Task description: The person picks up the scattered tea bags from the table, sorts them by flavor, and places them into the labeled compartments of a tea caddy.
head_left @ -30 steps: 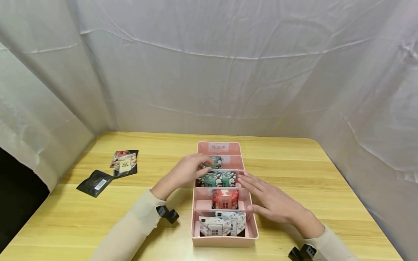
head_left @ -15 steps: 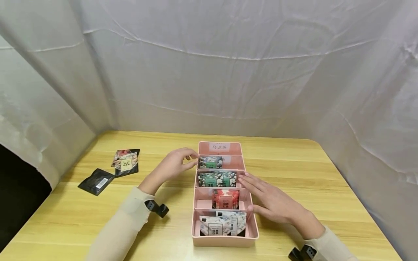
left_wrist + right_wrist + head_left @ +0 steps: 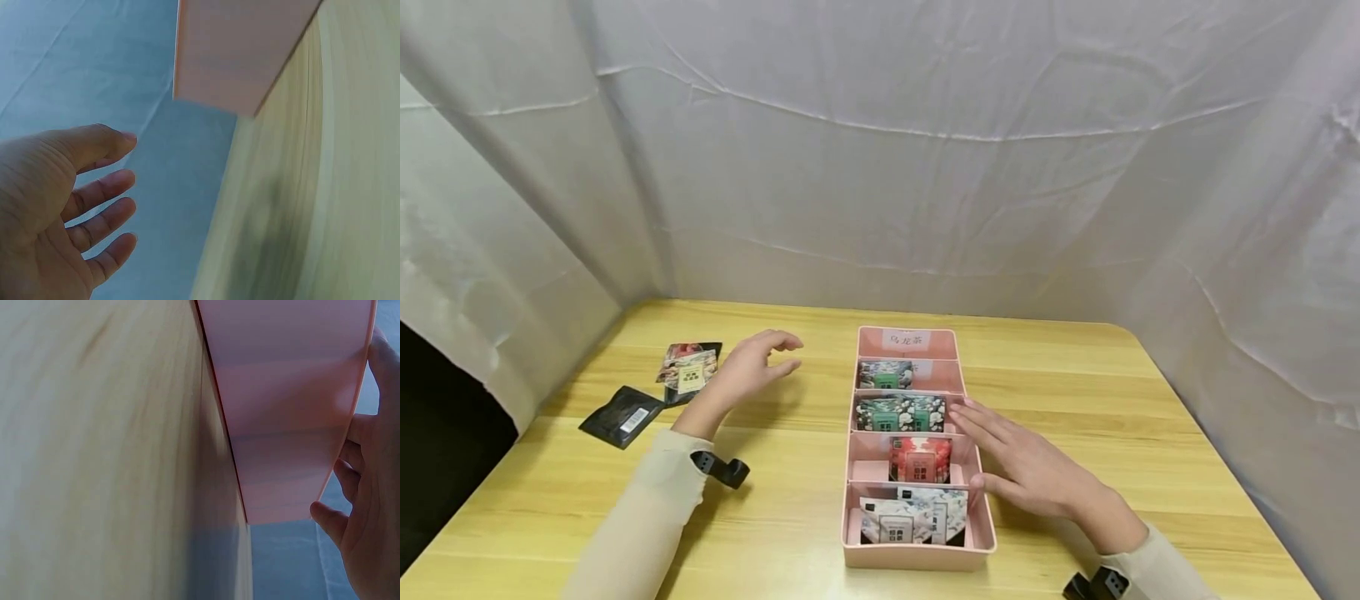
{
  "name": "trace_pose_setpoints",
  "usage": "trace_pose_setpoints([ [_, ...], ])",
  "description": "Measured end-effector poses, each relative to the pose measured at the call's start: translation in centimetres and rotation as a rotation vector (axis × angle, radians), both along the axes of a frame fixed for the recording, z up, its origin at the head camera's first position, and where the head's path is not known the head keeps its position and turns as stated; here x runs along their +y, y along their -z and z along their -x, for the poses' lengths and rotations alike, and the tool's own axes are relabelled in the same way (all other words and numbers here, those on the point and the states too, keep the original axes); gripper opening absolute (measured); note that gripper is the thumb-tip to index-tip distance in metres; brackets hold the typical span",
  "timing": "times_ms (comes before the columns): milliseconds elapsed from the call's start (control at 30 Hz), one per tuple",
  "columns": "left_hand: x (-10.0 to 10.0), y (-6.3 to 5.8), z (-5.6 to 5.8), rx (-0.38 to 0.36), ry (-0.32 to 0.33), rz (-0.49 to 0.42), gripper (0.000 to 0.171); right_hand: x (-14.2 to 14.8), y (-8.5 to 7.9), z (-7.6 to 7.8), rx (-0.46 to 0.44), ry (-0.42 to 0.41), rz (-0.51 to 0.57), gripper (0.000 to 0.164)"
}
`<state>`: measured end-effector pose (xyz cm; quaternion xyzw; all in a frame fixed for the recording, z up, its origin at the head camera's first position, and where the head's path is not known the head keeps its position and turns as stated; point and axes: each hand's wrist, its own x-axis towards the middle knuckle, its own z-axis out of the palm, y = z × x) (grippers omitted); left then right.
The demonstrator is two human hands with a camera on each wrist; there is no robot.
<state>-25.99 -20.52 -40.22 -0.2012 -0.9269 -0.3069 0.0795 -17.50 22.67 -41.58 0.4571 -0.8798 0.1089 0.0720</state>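
A long pink divided box (image 3: 917, 559) stands on the table, with tea sachets upright in its compartments. White-and-blue sachets (image 3: 895, 522) are at the front, then a red sachet (image 3: 920, 461), dark green floral sachets (image 3: 898, 414) and a blue-green sachet (image 3: 885, 375). My left hand (image 3: 741, 375) hovers left of the box, fingers loosely bent around nothing; the left wrist view shows this hand (image 3: 69, 206) apart from the pink wall. Along the box's right rim rests my right hand (image 3: 1037, 467), fingers extended; in the right wrist view its fingertips touch the pink edge (image 3: 365, 369).
On the left lie a black packet with a barcode (image 3: 622, 417) and a small overlapping pile topped by a cream floral sachet (image 3: 691, 372). A labelled compartment (image 3: 906, 340) forms the box's far end. Grey-white cloth (image 3: 880, 167) hangs behind the table.
My left hand has withdrawn from the compartment with the blue-green sachet and moved left toward the loose packets, holding nothing. The right hand has stayed at the box's rim.
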Motion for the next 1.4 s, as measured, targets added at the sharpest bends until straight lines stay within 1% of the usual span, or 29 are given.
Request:
trace_pose_setpoints([
  [233, -3.8, 1.4, 0.8, -0.057, -0.091, -0.005, 0.034, 0.0, 0.0, 0.0, -0.006, -0.001, 0.003, 0.082],
  [467, -7.7, 2.3, 1.0, -0.095, -0.181, 0.019, 0.039, 0.0, 0.0, 0.0, -0.001, 0.001, -0.003, 0.079],
  [567, -9.1, 2.5, 0.9, -0.124, -0.200, 0.029, 0.041, 0.1, 0.0, -0.1, -0.008, 0.003, -0.001, 0.080],
  [667, -10.2, 2.7, 0.8, -0.172, -0.199, 0.020, 0.044, 0.1, 0.0, -0.1, -0.009, 0.004, -0.001, 0.081],
  [733, -10.8, 2.8, 0.8, -0.199, -0.195, 0.022, 0.045, 0.1, 0.0, 0.0, -0.008, 0.002, 0.000, 0.079],
  [800, -11.3, 2.9, 0.6, -0.211, -0.196, 0.037, 0.046, 0.1, 0.0, 0.0, -0.001, -0.001, 0.000, 0.078],
  [967, -12.3, 3.3, 0.4, -0.214, -0.210, 0.096, 0.052, 0.1, 0.0, 0.0, -0.004, -0.003, 0.002, 0.076],
  [1133, -13.2, 3.7, 0.3, -0.226, -0.234, 0.126, 0.057, 0.1, 0.0, 0.0, -0.006, 0.001, -0.002, 0.078],
  [1333, -13.5, 3.6, 0.1, -0.260, -0.259, 0.138, 0.063, 0.1, 0.0, 0.0, -0.010, 0.001, -0.001, 0.080],
  [1400, -13.4, 3.5, 0.1, -0.253, -0.264, 0.137, 0.063, 0.1, 0.0, 0.0, -0.011, 0.002, 0.000, 0.080],
])
